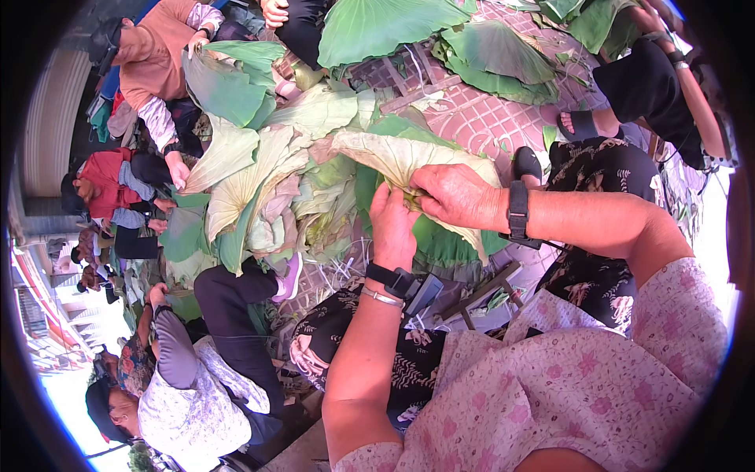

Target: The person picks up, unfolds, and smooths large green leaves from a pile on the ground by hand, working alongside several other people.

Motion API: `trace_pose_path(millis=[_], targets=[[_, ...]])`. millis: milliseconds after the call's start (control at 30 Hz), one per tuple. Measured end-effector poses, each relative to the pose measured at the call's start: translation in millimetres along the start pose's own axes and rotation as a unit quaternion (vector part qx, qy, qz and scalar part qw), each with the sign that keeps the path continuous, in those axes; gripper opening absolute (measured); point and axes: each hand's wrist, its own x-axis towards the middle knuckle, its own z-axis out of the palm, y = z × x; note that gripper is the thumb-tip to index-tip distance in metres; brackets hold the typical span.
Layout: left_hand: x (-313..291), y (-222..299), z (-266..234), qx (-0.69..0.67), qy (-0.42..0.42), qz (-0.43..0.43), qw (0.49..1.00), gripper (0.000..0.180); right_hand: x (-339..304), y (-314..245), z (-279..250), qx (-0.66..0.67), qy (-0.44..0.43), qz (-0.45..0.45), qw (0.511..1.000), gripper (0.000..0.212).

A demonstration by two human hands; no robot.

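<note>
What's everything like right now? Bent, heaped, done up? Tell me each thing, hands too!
Left hand, closed on the pale leaf
Right hand, pinching the pale leaf
Pale leaf, bent, held up
Leaf pile, heaped, partly crumpled
Left wristband, fastened
Right wristband, fastened
Bracelet, worn
Pink shoe, worn
</note>
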Motion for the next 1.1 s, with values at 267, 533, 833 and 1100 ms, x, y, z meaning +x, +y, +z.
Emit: trace_pose_path(millis=[267,533,833,1100], targets=[[4.4,1.3,-1.5,-0.150,-0.057,0.046,0.986,0.031,2.6,-6.1,10.1,-0.027,-0.024,-0.014,0.999,0.026],[4.3,22.5,-16.0,-0.034,-0.004,0.124,0.992,0.029,-20.2,-20.7,25.2,-0.024,-0.010,-0.097,0.995,0.049],[-6.1,66.0,-46.0,0.017,-0.029,0.166,0.986,0.033,-31.7,33.9,4.5,-0.011,-0.080,0.145,0.986,0.014],[-18.9,86.8,-47.7,0.031,-0.040,0.191,0.980,0.041,-9.4,140.7,-36.3,0.171,0.179,0.377,0.893,0.041]])
